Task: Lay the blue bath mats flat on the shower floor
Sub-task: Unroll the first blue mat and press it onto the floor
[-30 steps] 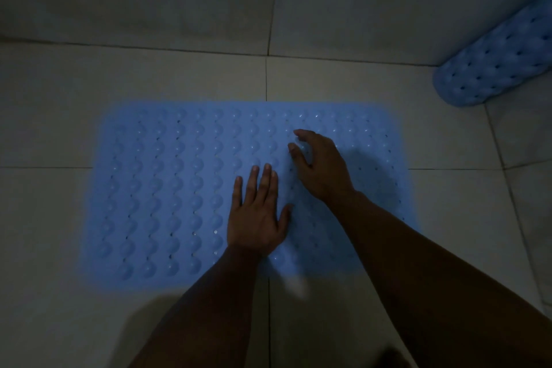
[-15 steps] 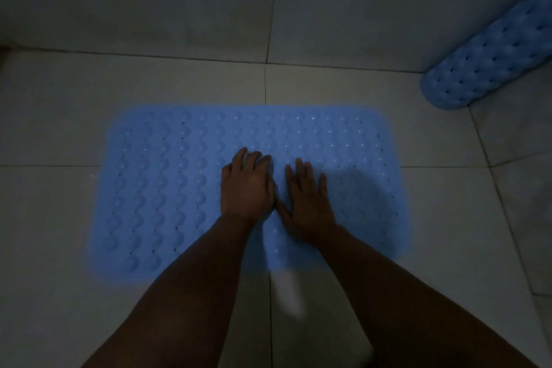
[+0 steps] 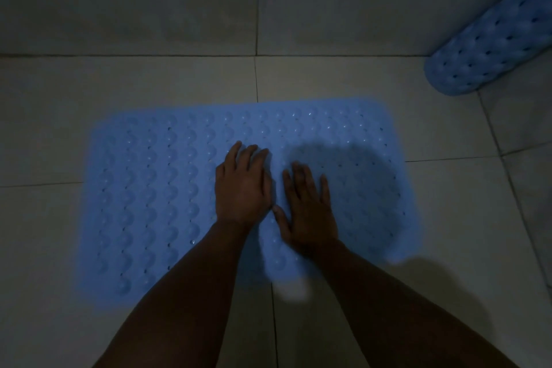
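My left hand [image 3: 242, 188] and right hand [image 3: 309, 206] press, fingers straight and close together, mid-way on the bumpy blue rubber bath mat [image 3: 155, 188]; uneven pushing could ripple it (a rolled blue mat [image 3: 490, 51] waits beyond its far right corner).

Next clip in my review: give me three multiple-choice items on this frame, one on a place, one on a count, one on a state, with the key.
1. Where is the rolled mat?
A. far right corner, by the wall
B. on top of the flat mat
C. under the left forearm

2. How many blue mats are in view?
A. one
B. two
C. four

3. How do the hands lie on the flat mat?
A. both clenched in fists
B. both palm down, fingers out
C. one lifting a corner

Key: 1 A, the roll lies at the upper right, apart from the flat mat. 2 B, one spread, one rolled. 3 B, the left hand and right hand lie side by side near its middle.
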The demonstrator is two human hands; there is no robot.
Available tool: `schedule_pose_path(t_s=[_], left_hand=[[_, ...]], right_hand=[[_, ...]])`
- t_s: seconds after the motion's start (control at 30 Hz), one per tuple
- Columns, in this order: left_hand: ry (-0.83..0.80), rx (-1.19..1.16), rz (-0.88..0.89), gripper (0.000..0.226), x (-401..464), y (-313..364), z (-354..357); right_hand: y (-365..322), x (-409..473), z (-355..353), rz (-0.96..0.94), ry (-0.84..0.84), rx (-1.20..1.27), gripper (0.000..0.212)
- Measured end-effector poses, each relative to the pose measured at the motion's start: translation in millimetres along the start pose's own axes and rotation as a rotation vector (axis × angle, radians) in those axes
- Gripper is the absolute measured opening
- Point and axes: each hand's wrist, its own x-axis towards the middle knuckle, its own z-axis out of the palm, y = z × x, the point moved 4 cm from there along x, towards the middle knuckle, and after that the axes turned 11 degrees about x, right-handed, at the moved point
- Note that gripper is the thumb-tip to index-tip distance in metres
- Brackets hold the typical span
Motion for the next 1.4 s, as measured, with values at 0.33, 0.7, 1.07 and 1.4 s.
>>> schedule_pose_path(t_s=[0.33,0.7,1.07,1.4], left_hand=[[-0.006,-0.058,-0.058,0.046,7,15,-23],[-0.117,-0.067,0.217,0.057,-15,116,22],[-0.125,0.092,0.396,0.085,-42,164,66],[-0.291,0.053,0.344,0.080,-35,172,59]], right_hand=[[12,56,-76,0.207,-0.238,0.464,0.037],[104,44,-146,0.282,0.082,0.489,0.028],[125,33,-116,0.164,0.188,0.468,0.025],[137,38,-129,0.230,0.196,0.388,0.034]])
